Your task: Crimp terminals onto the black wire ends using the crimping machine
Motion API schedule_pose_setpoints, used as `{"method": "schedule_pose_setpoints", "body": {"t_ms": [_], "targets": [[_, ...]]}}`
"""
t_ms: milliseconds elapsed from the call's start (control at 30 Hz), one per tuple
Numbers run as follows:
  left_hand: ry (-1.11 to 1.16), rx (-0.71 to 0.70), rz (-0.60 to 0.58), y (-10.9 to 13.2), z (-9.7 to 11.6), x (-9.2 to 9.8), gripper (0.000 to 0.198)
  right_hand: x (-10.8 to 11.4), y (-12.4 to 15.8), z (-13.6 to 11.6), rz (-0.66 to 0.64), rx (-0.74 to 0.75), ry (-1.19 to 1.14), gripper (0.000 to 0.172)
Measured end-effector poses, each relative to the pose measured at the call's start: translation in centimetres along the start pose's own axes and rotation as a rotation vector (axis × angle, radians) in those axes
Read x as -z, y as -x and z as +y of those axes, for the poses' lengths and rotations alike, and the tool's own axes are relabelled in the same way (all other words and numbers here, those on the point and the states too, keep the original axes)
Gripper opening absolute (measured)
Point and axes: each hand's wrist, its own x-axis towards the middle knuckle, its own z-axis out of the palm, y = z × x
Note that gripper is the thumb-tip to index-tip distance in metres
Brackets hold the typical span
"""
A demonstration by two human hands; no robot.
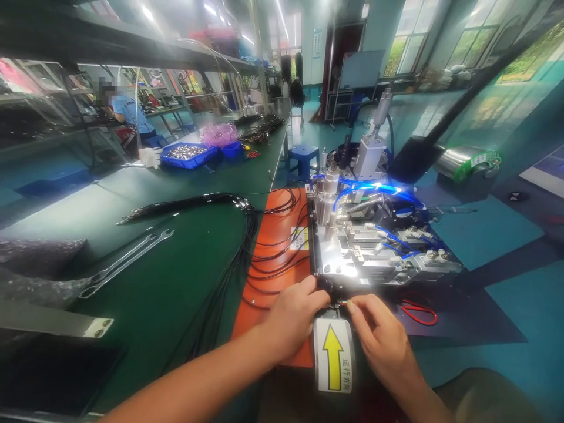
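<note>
A small, thin, metallic-looking piece with a reddish tint (342,303) is held at the front edge of the silver metal machine with blue air tubes (352,267), just above a white curved label with a yellow arrow (333,355). It is pinched between the thumb and forefinger of the right hand (388,338). The left hand (293,320) is placed just beside it with fingers curled at the machine's dark corner; whether anything is gripped there cannot be told.

The piece is judged to be very light, probably stiff, and easily dropped; it is best held near its end by the fingertips, without being squeezed or bent.

To the left, an orange-red flat panel (275,264) is crossed by thin black cables (251,226), judged to be flexible and springy. A red-handled tool (418,313) is seen on the right. Farther left, two long silver wrenches (127,261) are laid on the dark green tabletop (198,252); beyond them, small metal parts are heaped in a shallow blue plastic tray (189,165).
</note>
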Motion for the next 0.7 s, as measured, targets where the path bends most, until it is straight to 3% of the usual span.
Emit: {"method": "schedule_pose_setpoints", "body": {"t_ms": [367, 700], "targets": [[0.005, -0.011, 0.009, 0.1, -0.1, -0.2, 0.009, 0.4, -1.2, -0.9, -0.020, 0.101, -0.084, 0.018], [-0.016, -0.004, 0.007, 0.3, -0.4, -0.4, 0.011, 0.3, -1.2, -0.9, -0.016, 0.005, -0.042, 0.021]]}}
